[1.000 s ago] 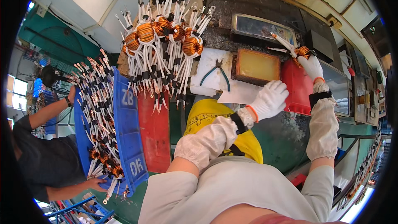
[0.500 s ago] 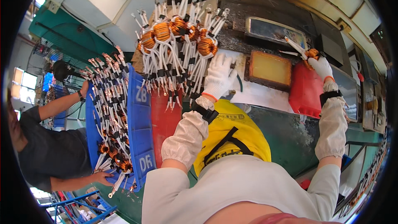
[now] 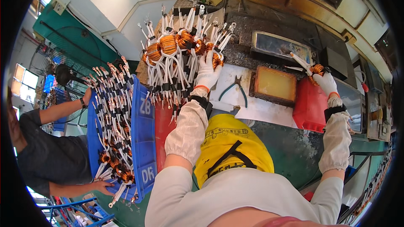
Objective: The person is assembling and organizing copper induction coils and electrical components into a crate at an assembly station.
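R hand [image 3: 324,83], in a white glove, is closed round a copper coil [image 3: 318,70], thumb & fingers snug on its side. So that coil is right in the R hand, up at the person's far R. Its white wires stick out to the L, and in this view their tips cross the R end of a metal pan [image 3: 282,47]. The coil shows above the back of a red box [image 3: 309,106]; can't tell if they touch.

L hand [image 3: 208,74], also in a white glove, is well apart from the R one. It's at the R end of a big heap of coils [image 3: 168,45], fingers up & part spread, w/ an end coil [image 3: 217,60] by the thumb side. It looks like the hand touches that coil, but can't tell if it has a firm hold.

Btwn the hands: pliers [image 3: 238,81] lie on a white sheet [image 3: 269,112], nearer the L hand, handles apart. Next to them, a dark box w/ yellow stuff [image 3: 273,99] sits just L of the red box.

Far L, a co-worker's hand [image 3: 103,187] is on the low end of a blue bin [image 3: 143,145] full of more coils & wires.
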A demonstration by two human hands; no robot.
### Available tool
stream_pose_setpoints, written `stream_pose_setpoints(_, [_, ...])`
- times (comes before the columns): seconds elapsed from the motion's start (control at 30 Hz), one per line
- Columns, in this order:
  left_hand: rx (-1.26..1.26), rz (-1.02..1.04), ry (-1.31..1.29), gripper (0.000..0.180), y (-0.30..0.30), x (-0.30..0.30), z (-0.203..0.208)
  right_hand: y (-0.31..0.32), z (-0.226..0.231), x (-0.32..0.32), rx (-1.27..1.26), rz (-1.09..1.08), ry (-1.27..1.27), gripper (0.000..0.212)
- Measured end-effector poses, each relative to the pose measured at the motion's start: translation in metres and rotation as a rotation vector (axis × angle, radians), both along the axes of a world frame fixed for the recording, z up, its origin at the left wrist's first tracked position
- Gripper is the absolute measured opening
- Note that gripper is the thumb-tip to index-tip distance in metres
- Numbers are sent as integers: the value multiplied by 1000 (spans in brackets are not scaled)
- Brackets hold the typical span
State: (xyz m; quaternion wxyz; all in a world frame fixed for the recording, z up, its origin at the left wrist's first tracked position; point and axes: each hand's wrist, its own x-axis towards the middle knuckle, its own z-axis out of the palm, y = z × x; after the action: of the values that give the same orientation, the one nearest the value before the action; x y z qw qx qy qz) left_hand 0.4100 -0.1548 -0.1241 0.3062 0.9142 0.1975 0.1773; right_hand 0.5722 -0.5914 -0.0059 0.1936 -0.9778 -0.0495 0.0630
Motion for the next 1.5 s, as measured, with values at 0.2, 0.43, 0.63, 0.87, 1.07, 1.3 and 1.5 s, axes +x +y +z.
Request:
stream_pose_setpoints(0.2, [-96, 12, -47, 72, -1, -1, 3, 0, 4, 2, -23, 5, -26, 53])
stream_pose_setpoints(0.43, [-179, -16, -56, 75, -2, 2, 4, -4, 5, 5, -39, 7, 11, 52])
stream_pose_setpoints(0.63, [-10, 94, -56, 78, -10, -9, 9, -1, 5, 6, -36, 10, 16, 52])
stream_pose_setpoints(0.87, [161, 116, -359, 67, -28, -84, 8, -17, -17, 28, -4, 68, -11, 52])
stream_pose_setpoints(1.07, [311, 404, -290, 51, -24, -201, -8, -46, -47, 56, 225, 141, -53, 38])
stream_pose_setpoints(1.3, [389, 808, 30, 39, -7, -309, -94, -26, -27, 32, 137, 29, -14, 38])
stream_pose_setpoints(1.5, [539, 678, 241, 50, 2, -309, -124, -36, -18, 32, 75, 32, 45, 39])
